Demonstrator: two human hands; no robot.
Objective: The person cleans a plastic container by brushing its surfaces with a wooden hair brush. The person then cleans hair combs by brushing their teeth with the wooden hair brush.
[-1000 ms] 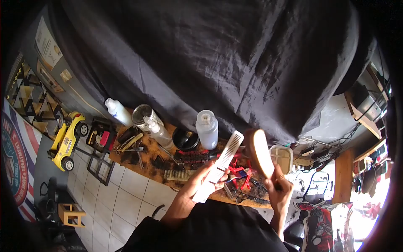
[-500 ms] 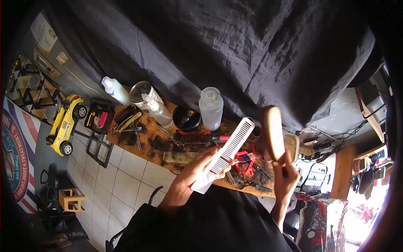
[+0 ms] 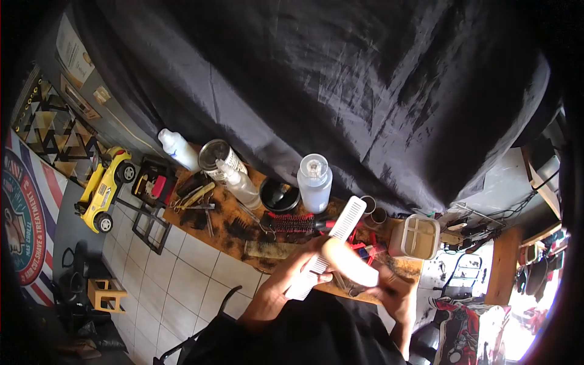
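A white comb [image 3: 348, 220] slants up to the right, held in my left hand [image 3: 291, 272] with the fingers wrapped round its lower part. My right hand [image 3: 392, 291], partly blurred, grips one end of a wooden-backed brush [image 3: 350, 263]. The brush lies across the comb's middle, close to my left fingers; whether its bristles touch the comb cannot be seen. Beyond the hands, a red and black round brush [image 3: 292, 223] and a pale comb [image 3: 267, 249] rest on the hair-strewn wooden table [image 3: 234, 227].
At the table's back stand a clear bottle [image 3: 314, 187], a spray bottle [image 3: 241, 188], a tin [image 3: 220, 159], a white bottle [image 3: 178, 150] and a black bowl [image 3: 278, 196]. A plastic container [image 3: 415, 237] is at right. A yellow toy car [image 3: 104, 190] sits left; a dark cloth [image 3: 292, 79] hangs behind.
My right hand has brought the brush down and left, from beside the comb to across it. My left hand keeps its hold on the comb.
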